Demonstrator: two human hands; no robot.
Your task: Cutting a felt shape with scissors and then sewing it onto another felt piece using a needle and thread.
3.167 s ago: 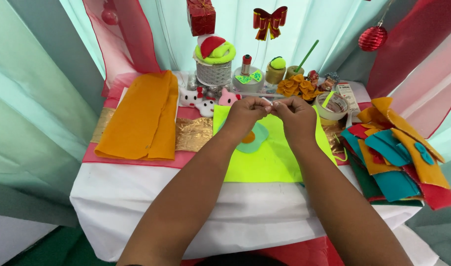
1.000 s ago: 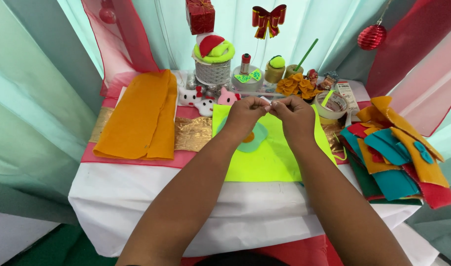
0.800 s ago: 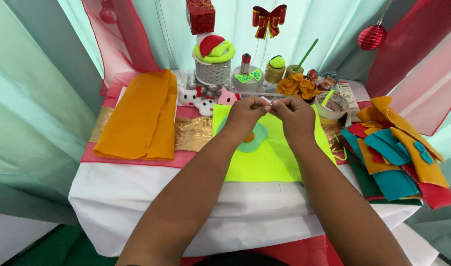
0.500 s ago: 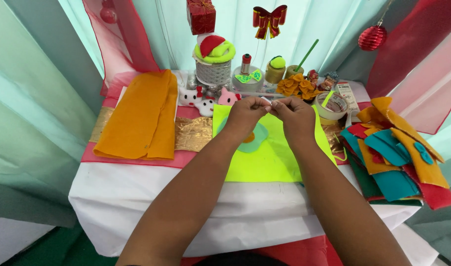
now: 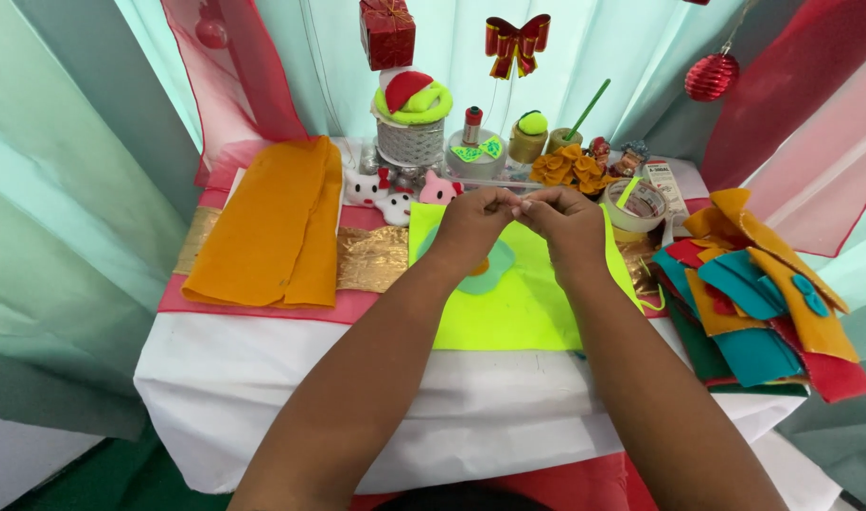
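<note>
Here the left hand [image 5: 472, 220] and right hand [image 5: 563, 216] pinch something tiny, hidden between closed fingers, above the soft, floppy neon-green felt sheet [image 5: 523, 308]; it is probably light, best held at its edges.

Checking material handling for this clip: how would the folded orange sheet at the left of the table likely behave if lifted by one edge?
The orange sheet lies in soft, wavy folds, so it would probably droop rather than stay stiff. It looks thin like felt, so likely light. Its matte surface suggests it would not slip easily.
</note>
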